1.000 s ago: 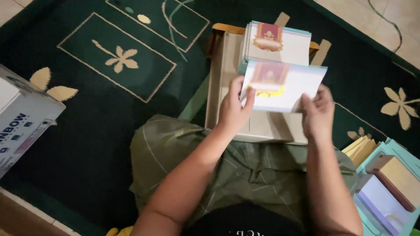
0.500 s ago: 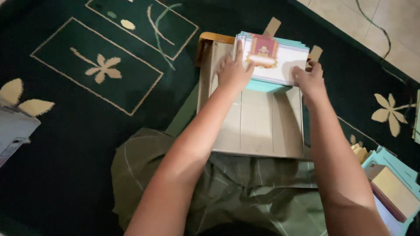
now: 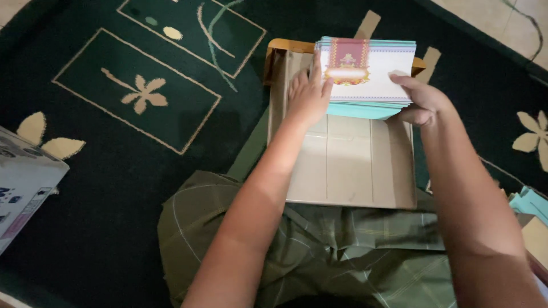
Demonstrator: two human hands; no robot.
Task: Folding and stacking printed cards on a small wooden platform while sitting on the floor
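Observation:
A stack of white cards with teal edges and a red-and-gold ornament on top (image 3: pixel 368 77) lies at the far end of a flat tan cardboard box (image 3: pixel 348 165) on my lap. My left hand (image 3: pixel 308 94) presses against the stack's left edge, fingers flat and together. My right hand (image 3: pixel 422 102) grips the stack's right near corner, thumb on top, fingers underneath. The near half of the cardboard surface is bare.
A dark green carpet with cream flower patterns (image 3: pixel 137 94) surrounds the box. A white printed carton (image 3: pixel 23 182) sits at the left edge. More teal and beige cards (image 3: pixel 531 211) lie at the right edge. Pale tiled floor (image 3: pixel 502 23) shows at the top right.
A card held in both hands a second ago has been laid on the stack. Both hands now rest at the stack's sides, squaring it at the box's far end.

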